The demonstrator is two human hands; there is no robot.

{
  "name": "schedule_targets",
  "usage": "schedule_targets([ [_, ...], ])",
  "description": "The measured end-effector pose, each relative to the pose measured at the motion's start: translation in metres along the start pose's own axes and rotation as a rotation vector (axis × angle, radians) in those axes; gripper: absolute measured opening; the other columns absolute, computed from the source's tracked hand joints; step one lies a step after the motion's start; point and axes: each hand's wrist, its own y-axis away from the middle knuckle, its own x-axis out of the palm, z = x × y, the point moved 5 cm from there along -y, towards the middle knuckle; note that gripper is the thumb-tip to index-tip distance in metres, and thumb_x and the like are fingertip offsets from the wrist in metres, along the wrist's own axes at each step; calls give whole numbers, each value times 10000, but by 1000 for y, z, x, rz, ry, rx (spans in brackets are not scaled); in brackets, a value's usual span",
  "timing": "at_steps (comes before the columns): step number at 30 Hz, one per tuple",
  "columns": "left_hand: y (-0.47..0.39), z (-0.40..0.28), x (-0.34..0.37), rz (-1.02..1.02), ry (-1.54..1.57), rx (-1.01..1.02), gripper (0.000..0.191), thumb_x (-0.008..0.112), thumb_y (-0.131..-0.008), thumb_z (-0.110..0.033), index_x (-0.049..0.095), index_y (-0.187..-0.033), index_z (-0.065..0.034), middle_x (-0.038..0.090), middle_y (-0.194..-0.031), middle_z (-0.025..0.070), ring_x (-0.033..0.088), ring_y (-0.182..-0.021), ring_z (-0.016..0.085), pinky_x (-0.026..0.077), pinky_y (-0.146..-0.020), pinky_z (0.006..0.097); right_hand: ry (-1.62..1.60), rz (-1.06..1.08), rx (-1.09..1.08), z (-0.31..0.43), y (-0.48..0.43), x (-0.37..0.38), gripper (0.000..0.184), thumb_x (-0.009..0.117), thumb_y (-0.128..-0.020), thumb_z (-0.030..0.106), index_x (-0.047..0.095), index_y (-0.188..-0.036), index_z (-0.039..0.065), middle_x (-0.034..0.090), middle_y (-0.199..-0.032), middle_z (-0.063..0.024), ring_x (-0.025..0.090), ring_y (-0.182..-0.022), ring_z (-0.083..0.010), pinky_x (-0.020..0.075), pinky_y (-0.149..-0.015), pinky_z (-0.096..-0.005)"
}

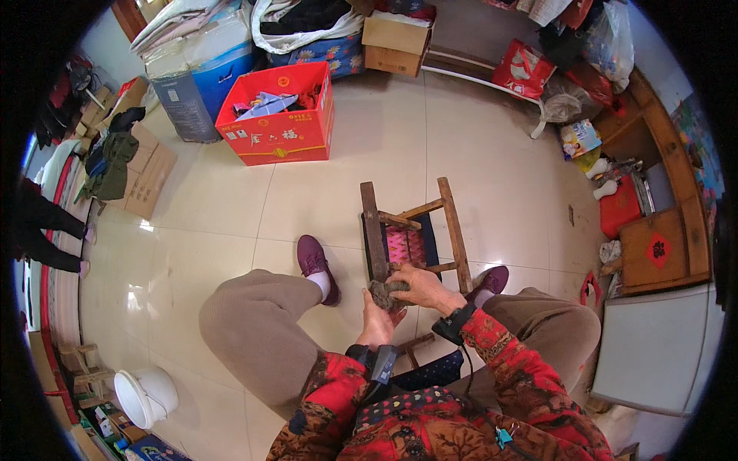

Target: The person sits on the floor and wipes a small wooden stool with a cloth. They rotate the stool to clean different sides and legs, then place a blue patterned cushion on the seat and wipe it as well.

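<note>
An overturned wooden stool (451, 230) stands on the tiles between my feet, its legs raised and its pink woven seat (403, 245) showing between them. A crumpled grey-brown rag (380, 294) is bunched at the near end of the left-hand stool rail. My right hand (426, 288) grips the rag from above, thumb and fingers pressed into it. From below, my left hand (380, 322) cups the rag's near side with the thumb raised. The wood directly under the rag is hidden. A dark strap circles each wrist.
A red carton (282, 138) of cloth items stands ahead. A white bucket (144, 397) is at lower left. Another person's dark-trousered legs (52, 242) show at far left. A wooden cabinet (640, 259) lines the right. Beneath me is a second wooden stool (416, 346).
</note>
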Motion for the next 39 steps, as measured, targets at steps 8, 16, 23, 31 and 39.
schedule_targets([
  [8, -2, -2, -5, -20, -49, -23, 836, 176, -929, -752, 526, -1300, -91, 628, -1177, 56, 579, -1120, 198, 438, -981, 390, -18, -455, 131, -2, -38, -24, 274, 709, -830, 261, 661, -1073, 145, 600, -1005, -138, 623, -939, -356, 521, -787, -442],
  [16, -18, -3, -11, 22, -143, 39, 767, 215, -932, -744, 438, -1414, -191, 540, -1367, 36, 487, -1245, 205, 320, -1068, 431, -128, -67, 105, -19, 34, 10, 367, 723, -798, 306, 658, -1098, 107, 628, -1139, -159, 618, -1029, -355, 504, -837, -447],
  [23, 20, -6, 2, -135, -195, -13, 814, 430, -849, -788, 404, -1407, -196, 463, -1385, 54, 396, -1315, 265, 357, -1035, 527, -504, -263, 319, -11, 36, -13, 535, 703, -840, 427, 603, -1155, 6, 657, -1096, -214, 647, -1015, -352, 499, -869, -421],
  [31, 42, -27, -4, -39, 16, 79, 436, 444, -1000, -496, 565, -1261, -168, 623, -1231, 41, 616, -1096, 219, 506, -932, 417, -701, 25, 74, 36, 29, -12, 459, 675, -904, 314, 606, -1239, 7, 665, -1122, -159, 654, -1008, -258, 511, -873, -349],
  [39, 25, -81, -53, -426, -61, 484, 507, 572, -956, -375, 527, -1293, 1, 612, -1237, 119, 632, -1044, 232, 525, -874, 382, 229, -801, 543, -73, 64, -72, 572, 713, -819, 236, 473, -1289, 14, 495, -1280, -212, 526, -1110, -396, 436, -921, -484],
])
